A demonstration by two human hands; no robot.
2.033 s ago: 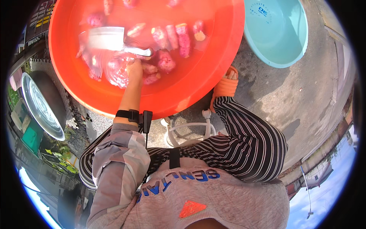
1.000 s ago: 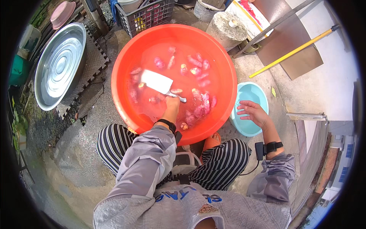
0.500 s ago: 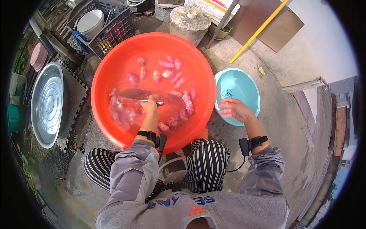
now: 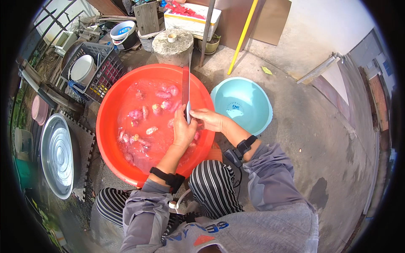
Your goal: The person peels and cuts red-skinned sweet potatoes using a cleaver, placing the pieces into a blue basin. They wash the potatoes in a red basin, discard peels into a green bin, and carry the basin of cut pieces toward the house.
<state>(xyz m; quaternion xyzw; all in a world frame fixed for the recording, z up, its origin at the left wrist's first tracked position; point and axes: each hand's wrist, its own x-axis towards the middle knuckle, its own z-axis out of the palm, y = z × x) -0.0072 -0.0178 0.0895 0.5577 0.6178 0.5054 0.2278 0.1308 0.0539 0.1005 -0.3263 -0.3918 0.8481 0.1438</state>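
A long-bladed knife (image 4: 186,82) points upward and away over the large red basin (image 4: 103,101). My left hand (image 4: 184,130) is closed round its handle. Against the handle from the right lies my right hand (image 4: 209,119), its thumb on it and its fingers curled, partly hidden behind the left hand. Below the hands, the basin holds water with several pinkish-red tubers (image 4: 135,114) in it, some with pale ends. Their exact kind is not certain from here. Just right of the basin stands a light-blue basin (image 4: 261,99).
A round metal basin (image 4: 58,156) leans at the left. Behind the red basin are a grey plastic crate (image 4: 95,86) with a white bucket (image 4: 82,69), a concrete stump (image 4: 172,49), and a white foam box (image 4: 194,21). A yellow pole (image 4: 241,40) leans at the back.
The knife has come up from flat over the water to point upward. My right hand has moved left from beside the blue basin to the handle. The whole view has shifted.
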